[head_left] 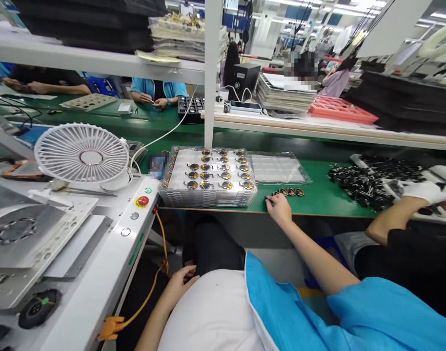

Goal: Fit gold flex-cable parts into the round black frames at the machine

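My right hand [279,207] is at the front edge of the green table [318,195], its fingers pinched together by a small dark round part. Just beyond its fingers lies a short row of round black-and-gold parts [291,192]. To the left, a stack of clear plastic trays [208,197] carries several such parts with short leads in its top tray. An empty clear tray [277,168] lies right of the stack. My left hand [182,282] rests low by my lap, away from the table, its fingers loosely apart with nothing in them.
A white fan [84,153] and a machine with a red button [142,201] stand at the left. Black wired parts [369,183] are heaped at the right, beside another person's gloved hand [426,192]. A shelf [318,129] crosses above the table; people sit beyond it.
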The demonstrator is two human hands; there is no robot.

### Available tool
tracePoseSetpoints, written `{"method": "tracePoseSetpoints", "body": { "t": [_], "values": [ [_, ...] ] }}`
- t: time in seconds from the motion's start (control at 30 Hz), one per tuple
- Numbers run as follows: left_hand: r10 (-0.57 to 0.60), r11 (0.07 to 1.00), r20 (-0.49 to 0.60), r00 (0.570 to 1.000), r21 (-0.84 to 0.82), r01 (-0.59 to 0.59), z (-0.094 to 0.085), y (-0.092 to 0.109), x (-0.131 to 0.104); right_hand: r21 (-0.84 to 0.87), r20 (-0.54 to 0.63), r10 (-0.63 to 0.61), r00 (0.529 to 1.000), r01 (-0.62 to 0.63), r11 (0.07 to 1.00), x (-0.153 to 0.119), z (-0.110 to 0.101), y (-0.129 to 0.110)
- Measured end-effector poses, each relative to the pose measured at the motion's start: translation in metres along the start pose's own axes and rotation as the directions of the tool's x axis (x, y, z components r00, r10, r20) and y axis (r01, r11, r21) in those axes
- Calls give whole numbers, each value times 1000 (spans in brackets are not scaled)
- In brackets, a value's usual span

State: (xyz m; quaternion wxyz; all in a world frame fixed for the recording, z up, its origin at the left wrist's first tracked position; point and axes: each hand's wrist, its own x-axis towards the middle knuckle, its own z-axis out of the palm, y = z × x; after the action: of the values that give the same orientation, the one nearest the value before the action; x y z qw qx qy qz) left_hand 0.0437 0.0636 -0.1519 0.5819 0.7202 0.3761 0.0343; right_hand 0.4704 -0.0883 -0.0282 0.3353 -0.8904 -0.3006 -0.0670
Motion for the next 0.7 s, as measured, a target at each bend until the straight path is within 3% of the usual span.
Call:
{"method": "tracePoseSetpoints", "body": {
  "t": [0.13, 0.27, 0.47, 0.7],
  "values": [
    [3, 1000, -10, 1000, 25, -3, -5, -3, -3, -180, 62, 20, 998, -8, 984, -5, 26, 13],
    [-11, 999, -59, 998, 47, 13, -10, -9, -12, -291, 95, 128, 987, -96, 952, 20, 31, 34],
    [-60, 997, -59, 996, -48, 57, -8, -25, -18, -354, 88, 239, 967, -194, 915, 49, 15, 65],
    [-19, 999, -83, 996, -28, 17, -2, -18, -23, -307, 133, 179, 975, -131, 943, 61, -28, 86]
  ]
}}
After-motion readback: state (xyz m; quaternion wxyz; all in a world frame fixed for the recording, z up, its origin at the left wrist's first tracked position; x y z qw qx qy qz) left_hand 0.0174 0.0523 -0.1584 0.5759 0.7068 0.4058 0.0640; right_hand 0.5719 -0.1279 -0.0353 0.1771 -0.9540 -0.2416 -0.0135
